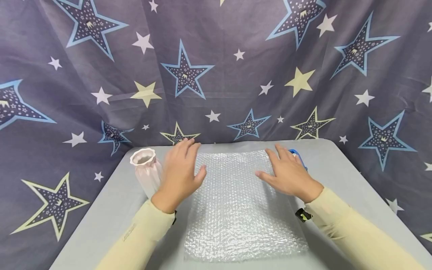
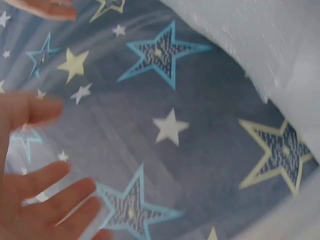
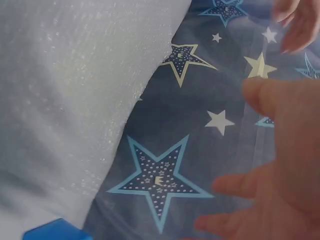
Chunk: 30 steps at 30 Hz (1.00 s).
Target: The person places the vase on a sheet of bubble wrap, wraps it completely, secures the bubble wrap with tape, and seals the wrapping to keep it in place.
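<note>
A sheet of bubble wrap (image 1: 236, 210) lies flat across the middle of the table. Above its left edge is my left hand (image 1: 182, 172), fingers spread and holding nothing; in the left wrist view the same hand (image 2: 45, 200) shows loosely bent fingers. Over the upper right part of the sheet, my right hand (image 1: 287, 172) is spread as well, with nothing in it. Close to the left hand stands a pale pink and white ribbed vase (image 1: 146, 172), partly hidden by that hand. Behind the right hand a blue object (image 1: 295, 152) peeks out, mostly covered.
The grey table (image 1: 101, 228) ends at a curtain (image 1: 216, 105) printed with stars, which hangs behind it and along both sides. In the right wrist view, part of the blue object (image 3: 57, 231) appears at the bottom edge.
</note>
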### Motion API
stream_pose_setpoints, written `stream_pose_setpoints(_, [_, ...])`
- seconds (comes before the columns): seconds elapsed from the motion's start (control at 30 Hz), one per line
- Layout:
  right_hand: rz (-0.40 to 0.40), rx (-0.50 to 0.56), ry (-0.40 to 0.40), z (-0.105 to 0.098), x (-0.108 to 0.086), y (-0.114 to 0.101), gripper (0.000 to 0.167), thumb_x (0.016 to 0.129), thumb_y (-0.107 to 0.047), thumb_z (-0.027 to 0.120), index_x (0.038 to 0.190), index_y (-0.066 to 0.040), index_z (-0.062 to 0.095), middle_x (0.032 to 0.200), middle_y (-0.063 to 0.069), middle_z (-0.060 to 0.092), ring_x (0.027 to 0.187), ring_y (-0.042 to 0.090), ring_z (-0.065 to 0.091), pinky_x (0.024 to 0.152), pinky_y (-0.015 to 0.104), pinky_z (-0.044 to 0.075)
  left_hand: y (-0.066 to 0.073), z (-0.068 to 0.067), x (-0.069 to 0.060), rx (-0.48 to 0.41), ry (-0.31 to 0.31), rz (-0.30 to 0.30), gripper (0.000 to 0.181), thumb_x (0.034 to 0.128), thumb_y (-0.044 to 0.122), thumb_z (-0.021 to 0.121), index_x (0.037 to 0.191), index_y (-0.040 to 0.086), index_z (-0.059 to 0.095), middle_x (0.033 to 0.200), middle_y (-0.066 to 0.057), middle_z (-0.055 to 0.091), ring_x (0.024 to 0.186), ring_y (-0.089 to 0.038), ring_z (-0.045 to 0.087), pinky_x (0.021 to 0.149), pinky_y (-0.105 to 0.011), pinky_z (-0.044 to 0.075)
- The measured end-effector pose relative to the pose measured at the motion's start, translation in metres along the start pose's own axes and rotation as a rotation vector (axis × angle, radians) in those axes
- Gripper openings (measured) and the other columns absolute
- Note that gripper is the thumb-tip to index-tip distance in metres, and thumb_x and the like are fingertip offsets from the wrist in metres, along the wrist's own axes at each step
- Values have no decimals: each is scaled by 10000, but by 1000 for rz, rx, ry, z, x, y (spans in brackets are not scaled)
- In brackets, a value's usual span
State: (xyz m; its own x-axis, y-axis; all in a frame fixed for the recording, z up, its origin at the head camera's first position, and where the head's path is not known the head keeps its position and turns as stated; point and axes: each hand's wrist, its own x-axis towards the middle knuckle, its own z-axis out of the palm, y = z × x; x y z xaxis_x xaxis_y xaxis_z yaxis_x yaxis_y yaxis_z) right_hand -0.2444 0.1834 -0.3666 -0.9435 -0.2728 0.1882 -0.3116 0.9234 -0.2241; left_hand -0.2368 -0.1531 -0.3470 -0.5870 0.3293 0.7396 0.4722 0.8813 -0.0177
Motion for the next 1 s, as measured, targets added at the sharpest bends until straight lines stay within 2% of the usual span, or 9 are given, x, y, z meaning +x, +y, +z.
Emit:
stream_pose_setpoints(0.07, [-5,13,19,4,-3,5,880,951,-674,558,1568,-67,397,1642,303,270,1509,501,288,1151,757,214,-3,-8,-4,5,139,-3,504,812,268,699,1260,41,664,1322,-170,653,1266,-392,581,942,-573,464])
stream_pose_setpoints(0.13, [-12,24,33,8,-6,10,816,958,-594,610,1533,-40,445,1587,310,360,1461,503,365,1121,750,281,-8,-14,-9,23,235,-33,468,814,270,677,1230,55,677,1297,-153,657,1220,-386,585,873,-568,440])
stream_pose_setpoints(0.2, [-19,34,45,14,-9,15,767,956,-533,644,1499,-16,483,1510,311,450,1391,508,446,1075,728,358,-14,-18,-13,40,292,-65,480,813,287,683,1233,54,668,1315,-168,636,1221,-405,563,876,-578,415])
stream_pose_setpoints(0.27, [-19,46,52,20,-12,20,734,954,-492,658,1477,-1,503,1448,302,512,1329,510,504,1027,710,410,-20,-20,-18,57,323,-89,527,801,310,707,1248,40,648,1354,-197,604,1244,-432,537,904,-602,398])
stream_pose_setpoints(0.37, [6,76,52,27,-16,26,718,949,-463,672,1458,16,510,1398,300,551,1282,520,533,997,706,430,-30,-20,-27,86,342,-117,631,780,356,745,1297,19,613,1427,-227,555,1295,-465,499,955,-638,379])
stream_pose_setpoints(0.63, [62,216,69,45,-24,41,634,955,-349,686,1398,79,535,1376,335,558,1306,535,492,1035,681,414,-51,-15,-51,119,322,-236,989,676,451,854,1479,15,476,1550,-281,415,1380,-501,415,989,-682,360])
stream_pose_setpoints(0.83, [71,301,121,56,-26,54,523,937,-265,713,1318,72,593,1202,262,641,1047,391,648,866,550,539,-61,-8,-60,118,330,-305,1132,638,485,879,1538,-1,393,1543,-319,398,1351,-542,418,1009,-706,358])
stream_pose_setpoints(1.0, [106,331,104,65,-25,62,525,919,-277,735,1273,88,602,1023,197,672,894,283,659,794,481,547,-66,-2,-64,66,359,-383,1242,605,477,907,1591,17,309,1585,-291,353,1373,-537,403,1049,-704,344])
